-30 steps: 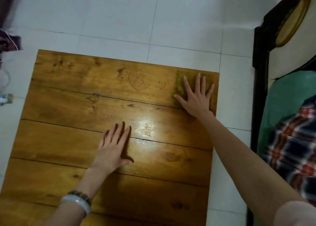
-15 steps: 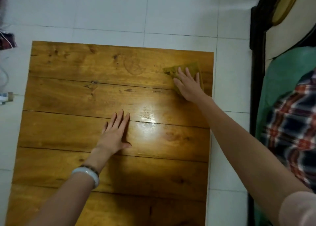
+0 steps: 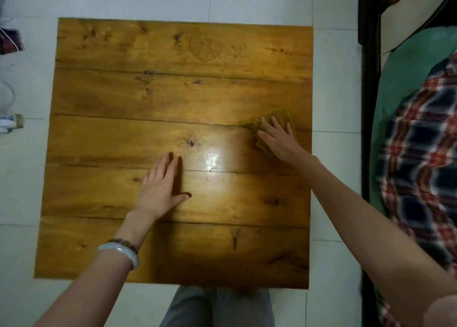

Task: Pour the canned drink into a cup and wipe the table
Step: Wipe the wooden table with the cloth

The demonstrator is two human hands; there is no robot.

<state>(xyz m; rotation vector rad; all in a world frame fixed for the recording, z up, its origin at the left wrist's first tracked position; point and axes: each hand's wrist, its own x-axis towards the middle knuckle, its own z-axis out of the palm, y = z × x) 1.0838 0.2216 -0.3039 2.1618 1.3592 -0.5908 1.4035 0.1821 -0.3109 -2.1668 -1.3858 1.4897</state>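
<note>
A square wooden table (image 3: 118, 96) fills the head view. My right hand (image 3: 282, 141) presses flat on an olive-green cloth (image 3: 279, 117) near the table's right edge, about halfway down. The cloth shows beyond the fingertips and under the palm. My left hand (image 3: 160, 188) lies flat on the bare wood near the table's middle, fingers together, holding nothing. A pale bangle and a bead bracelet circle the left wrist. No can or cup shows on the table.
White tiled floor (image 3: 247, 0) surrounds the table. A dark wooden bed frame (image 3: 369, 79) with green and plaid bedding (image 3: 420, 153) runs along the right. Small objects, including a clear container (image 3: 6, 96), lie on the floor at the far left. My knees (image 3: 217, 307) sit below the table's near edge.
My right hand has dragged the cloth from the far right corner toward me along the right edge. The view has shifted so the whole table shows. My left hand stays flat.
</note>
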